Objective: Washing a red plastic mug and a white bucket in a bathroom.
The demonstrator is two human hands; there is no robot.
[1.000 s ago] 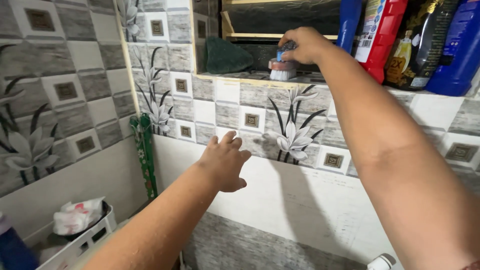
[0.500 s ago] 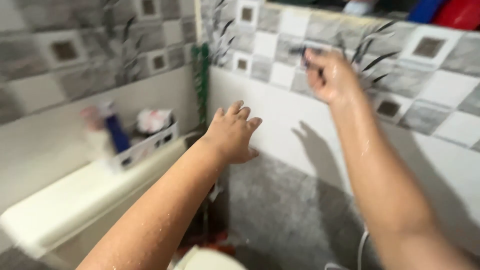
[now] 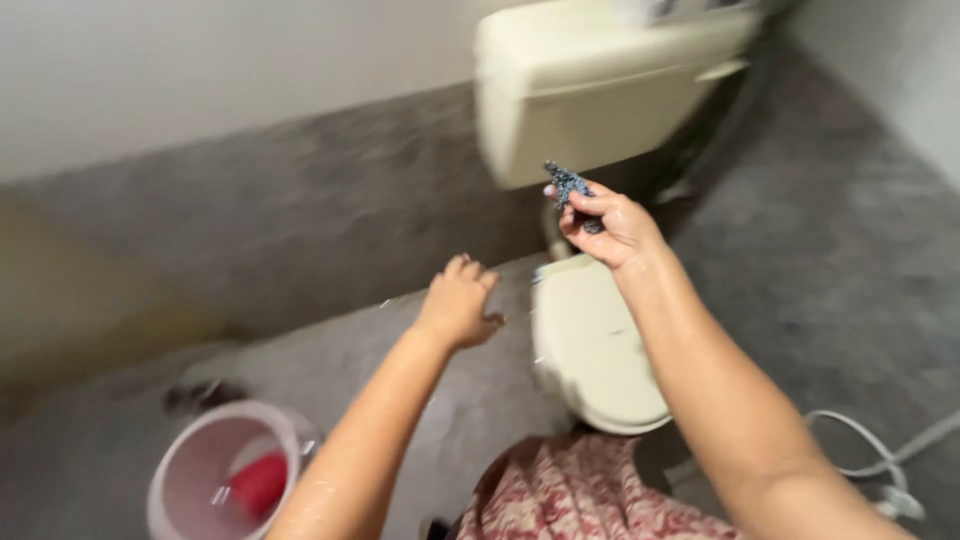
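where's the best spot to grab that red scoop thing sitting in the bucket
Probably its upper edge, coming straight down from above. The red scoop lies inside the pale bucket, whose wall closes off every side, so only the open top gives access. The picture is blurred, so any handle cannot be made out. The left hand is nearer than the right hand.

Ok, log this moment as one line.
right hand: grips dark scrubber | left hand: empty, open | below: closed toilet lid

I am seeing soft, even indoor light with no hard shadows. Motion blur is smearing the whole frame, worst along the wall at left and the cistern [image 3: 600,85] up top. The pale bucket [image 3: 225,480] is reading slightly overexposed.
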